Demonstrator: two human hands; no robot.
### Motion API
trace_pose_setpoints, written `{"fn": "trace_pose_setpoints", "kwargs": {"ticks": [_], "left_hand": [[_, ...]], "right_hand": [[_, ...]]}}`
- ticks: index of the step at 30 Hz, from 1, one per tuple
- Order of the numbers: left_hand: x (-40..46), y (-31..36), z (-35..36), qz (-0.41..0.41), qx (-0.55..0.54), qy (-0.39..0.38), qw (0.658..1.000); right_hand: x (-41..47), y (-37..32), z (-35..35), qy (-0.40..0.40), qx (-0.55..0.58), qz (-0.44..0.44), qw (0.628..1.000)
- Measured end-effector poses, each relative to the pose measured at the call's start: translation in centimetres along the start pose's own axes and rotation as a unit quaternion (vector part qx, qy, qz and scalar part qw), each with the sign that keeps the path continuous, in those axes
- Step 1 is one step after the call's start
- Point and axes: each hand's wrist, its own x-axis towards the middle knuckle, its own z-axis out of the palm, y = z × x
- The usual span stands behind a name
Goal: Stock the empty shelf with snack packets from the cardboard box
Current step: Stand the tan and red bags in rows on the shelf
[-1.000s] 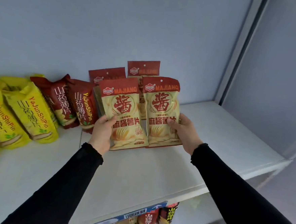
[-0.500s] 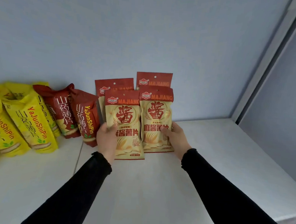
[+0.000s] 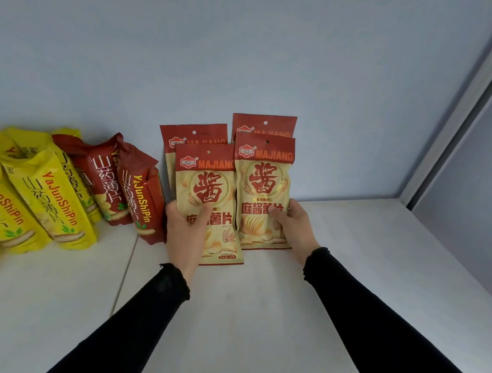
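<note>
Each hand pinches one cream packet upright on the shelf [image 3: 349, 281]: left hand [image 3: 187, 231] the nearer packet [image 3: 209, 201], right hand [image 3: 297, 227] its neighbour [image 3: 263, 187] (likely fronting the back pair [image 3: 194, 134]).

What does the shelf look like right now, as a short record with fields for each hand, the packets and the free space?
left hand: grips the front left Majiang packet
right hand: grips the front right Majiang packet
back row: two more Majiang packets stand against the wall
left of them: two red YaJunShiPin packets, then yellow YaJunShiPin packets, all leaning
free space: bare shelf to the right
</note>
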Motion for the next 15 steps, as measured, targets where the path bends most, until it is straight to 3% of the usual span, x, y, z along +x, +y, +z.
{"fn": "trace_pose_setpoints", "kwargs": {"ticks": [4, 9, 15], "left_hand": [[-1.0, -1.6, -0.8, 0.059, 0.105, -0.056, 0.991], [-0.8, -1.5, -0.9, 0.16, 0.238, -0.049, 0.957], [-0.6, -2.3, -0.4, 0.18, 0.38, -0.036, 0.907]], "right_hand": [[0.1, 0.3, 0.0, 0.004, 0.001, 0.002, 1.0], [0.4, 0.6, 0.2, 0.016, -0.011, -0.004, 1.0], [0.4, 0.9, 0.5, 0.073, -0.075, -0.026, 0.994]]}}
